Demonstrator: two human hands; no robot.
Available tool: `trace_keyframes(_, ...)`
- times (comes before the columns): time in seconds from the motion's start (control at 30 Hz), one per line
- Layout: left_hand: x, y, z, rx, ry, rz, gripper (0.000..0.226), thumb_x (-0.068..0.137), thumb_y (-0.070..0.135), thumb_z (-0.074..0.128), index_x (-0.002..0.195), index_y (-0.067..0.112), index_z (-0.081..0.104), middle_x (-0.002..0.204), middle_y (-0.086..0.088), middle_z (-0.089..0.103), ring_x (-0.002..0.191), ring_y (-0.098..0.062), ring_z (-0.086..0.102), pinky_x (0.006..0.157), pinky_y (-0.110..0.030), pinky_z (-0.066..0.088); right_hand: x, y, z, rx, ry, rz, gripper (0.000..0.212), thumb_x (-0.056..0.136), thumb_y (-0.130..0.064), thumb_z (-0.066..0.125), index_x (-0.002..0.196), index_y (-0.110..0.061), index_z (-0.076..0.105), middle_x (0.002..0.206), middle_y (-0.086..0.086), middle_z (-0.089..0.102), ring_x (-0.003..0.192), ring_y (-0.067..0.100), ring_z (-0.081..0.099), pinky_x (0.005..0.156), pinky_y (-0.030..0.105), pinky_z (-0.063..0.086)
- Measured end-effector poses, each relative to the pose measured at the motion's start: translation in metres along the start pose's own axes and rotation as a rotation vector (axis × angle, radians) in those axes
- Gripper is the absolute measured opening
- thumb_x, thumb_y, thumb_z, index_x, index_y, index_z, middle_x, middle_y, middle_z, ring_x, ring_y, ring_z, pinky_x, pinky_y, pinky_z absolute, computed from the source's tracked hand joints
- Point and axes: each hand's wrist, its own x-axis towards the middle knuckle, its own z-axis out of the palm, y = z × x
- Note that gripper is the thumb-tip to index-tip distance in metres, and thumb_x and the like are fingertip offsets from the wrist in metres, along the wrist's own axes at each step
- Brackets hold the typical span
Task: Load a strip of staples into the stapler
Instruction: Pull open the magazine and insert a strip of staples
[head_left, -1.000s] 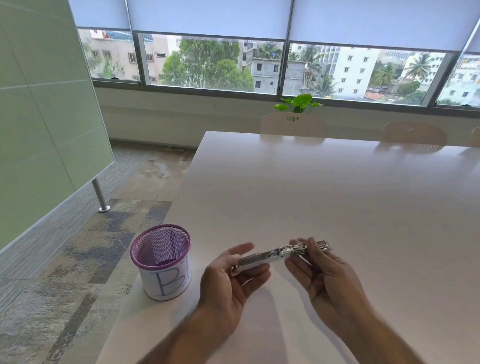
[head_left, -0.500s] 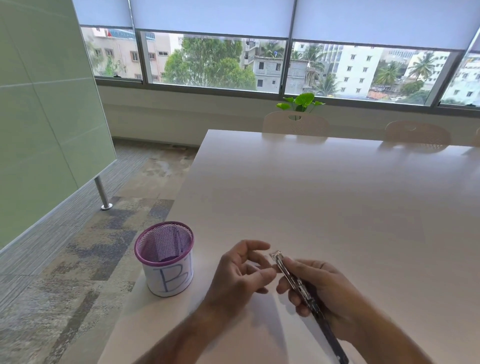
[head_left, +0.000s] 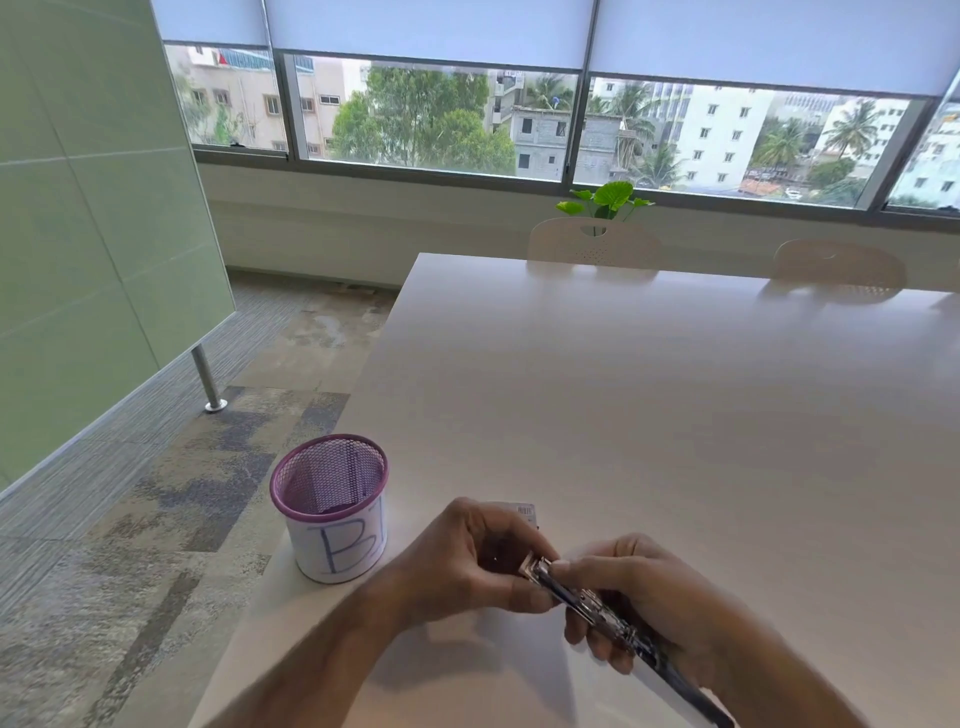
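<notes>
While cradled low at five o'clock in the curled right hand, stapler angled nose-up toward the left hand, presumably to expose its staple channel. Left fingertips pinched together at the metal tip, contents hidden. Mesh cup at nine o'clock on table.

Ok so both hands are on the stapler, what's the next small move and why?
Probably steady the stapler with the right hand and work its metal front end with the left hand, whose fingertips already pinch there. No staple strip is clearly visible.
</notes>
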Motion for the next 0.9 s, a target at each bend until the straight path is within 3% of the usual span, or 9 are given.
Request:
trace_keyframes(0.1,0.0018,0.0008,0.0003,-0.001,0.016,-0.017,0.019,0.075,-0.007,0.079,0.093,-0.007,0.074,0.082,-0.022,0.071,0.064,-0.021,0.06,0.062,-0.027,0.05,0.0006,0.0019,-0.0008,-0.026,-0.007,0.005,0.027,0.077,-0.024,0.073,0.083,0.001,0.076,0.062,0.017,0.068,0.038,0.017,0.055,0.033,0.02,0.042)
trace_keyframes(0.2,0.0026,0.0027,0.0003,-0.001,0.029,-0.034,0.018,0.073,-0.007,0.08,0.091,-0.004,0.077,0.075,-0.017,0.074,0.058,-0.018,0.061,0.057,-0.026,0.05,0.0019,0.0024,-0.0012,-0.049,-0.003,0.002,0.032,0.075,-0.025,0.071,0.087,0.005,0.075,0.061,0.016,0.068,0.038,0.017,0.055,0.033,0.02,0.042)
trace_keyframes(0.6,0.0022,0.0058,0.0008,-0.047,0.001,-0.053,0.016,0.072,-0.005,0.082,0.085,0.002,0.079,0.077,-0.019,0.074,0.058,-0.022,0.063,0.059,-0.027,0.051,0.0052,0.0062,-0.002,-0.037,-0.027,-0.023,0.023,0.065,-0.013,0.062,0.074,0.004,0.074,0.058,0.02,0.066,0.036,0.019,0.053,0.032,0.019,0.04)
trace_keyframes(0.9,0.0015,0.0068,0.0005,-0.054,-0.006,-0.056,0.016,0.07,-0.005,0.082,0.084,0.001,0.079,0.075,-0.019,0.073,0.056,-0.022,0.062,0.057,-0.026,0.051,0.009,0.0104,-0.0051,-0.007,-0.116,-0.039,0.037,0.05,-0.014,0.063,0.079,0.007,0.074,0.059,0.021,0.068,0.037,0.02,0.056,0.034,0.019,0.043)
